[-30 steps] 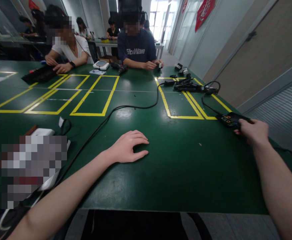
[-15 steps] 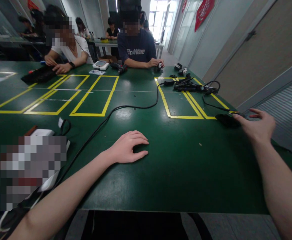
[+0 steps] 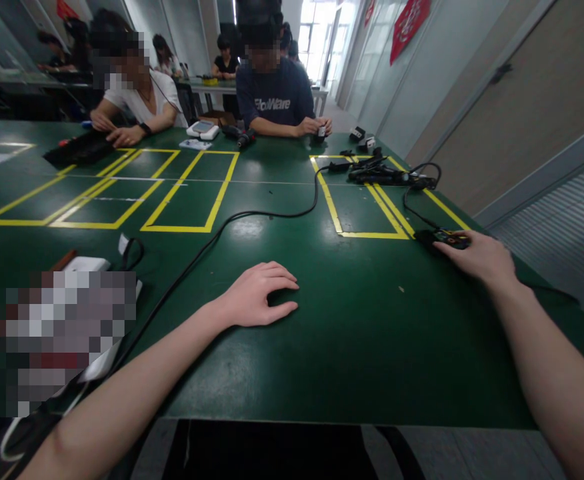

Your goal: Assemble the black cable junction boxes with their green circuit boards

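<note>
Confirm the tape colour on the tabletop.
The tape is yellow; it shows best in the head view.

We see glossy green tabletop (image 3: 347,373), plain yellow tape outlines (image 3: 175,229) on it. Black cable (image 3: 242,214); black device (image 3: 445,238) with yellow touches. Navy shirt (image 3: 273,83), pale lettering; other shirt (image 3: 145,101) plain white. Red banner (image 3: 409,28), pale markings. Grey blinds (image 3: 567,180), finely striped. White gadget (image 3: 203,130), grey screen.

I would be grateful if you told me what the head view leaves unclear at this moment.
All in the head view:
- black device: its near right part, hidden by the right hand; whether the grip is firm
- underside of the left hand: turned to the table
- pixelated patch: masked
- dark pile: too small and dark to separate
</note>
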The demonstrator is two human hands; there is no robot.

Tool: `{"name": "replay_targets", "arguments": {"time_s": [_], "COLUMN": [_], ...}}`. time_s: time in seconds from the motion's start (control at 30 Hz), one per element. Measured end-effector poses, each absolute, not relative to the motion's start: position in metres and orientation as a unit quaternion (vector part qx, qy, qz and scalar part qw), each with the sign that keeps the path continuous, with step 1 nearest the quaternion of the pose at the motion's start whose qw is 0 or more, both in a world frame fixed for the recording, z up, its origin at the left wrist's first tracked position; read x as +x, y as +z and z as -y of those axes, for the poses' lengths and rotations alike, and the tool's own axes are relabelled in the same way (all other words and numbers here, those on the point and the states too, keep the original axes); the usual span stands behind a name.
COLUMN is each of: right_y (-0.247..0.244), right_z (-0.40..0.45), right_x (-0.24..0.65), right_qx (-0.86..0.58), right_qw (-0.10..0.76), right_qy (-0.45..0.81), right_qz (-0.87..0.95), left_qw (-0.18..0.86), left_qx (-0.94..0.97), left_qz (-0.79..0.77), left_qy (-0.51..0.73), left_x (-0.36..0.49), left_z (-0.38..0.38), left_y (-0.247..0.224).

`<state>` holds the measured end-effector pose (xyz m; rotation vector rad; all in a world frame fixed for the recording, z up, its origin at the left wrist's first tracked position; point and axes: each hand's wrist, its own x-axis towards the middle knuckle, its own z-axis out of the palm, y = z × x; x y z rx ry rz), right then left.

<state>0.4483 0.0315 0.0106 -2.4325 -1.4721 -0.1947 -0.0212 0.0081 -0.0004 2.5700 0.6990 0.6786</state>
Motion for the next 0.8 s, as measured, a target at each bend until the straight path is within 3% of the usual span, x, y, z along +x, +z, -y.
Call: {"name": "replay_targets", "arguments": {"time_s": [0.07,0.2,0.33,0.47,0.8], "right_y": [0.017,0.012,-0.003,-0.007,-0.012], "right_z": [-0.032,-0.028,-0.007,0.018,0.025], "right_x": [0.421,0.357,0.289,0.238,0.231], "right_qx": [-0.855,-0.767,-0.575,-0.381,-0.318], "right_qw": [0.110,0.139,0.219,0.213,0.312], "right_qy": [-0.025,-0.004,0.037,0.100,0.096], "right_qz": [0.506,0.626,0.787,0.894,0.890], "left_qw": [0.193,0.194,0.176,0.161,0.112], "left_qx": [0.917,0.917,0.910,0.904,0.930], "left_qz": [-0.251,-0.251,-0.252,-0.236,-0.277], "left_qy": [0.240,0.242,0.280,0.318,0.214], "left_x": [-0.021,-0.020,-0.019,-0.018,-0.020], "left_z": [-0.008,-0.008,-0.007,-0.005,-0.004], "left_y": [-0.001,-0.001,0.003,0.008,0.007]}}
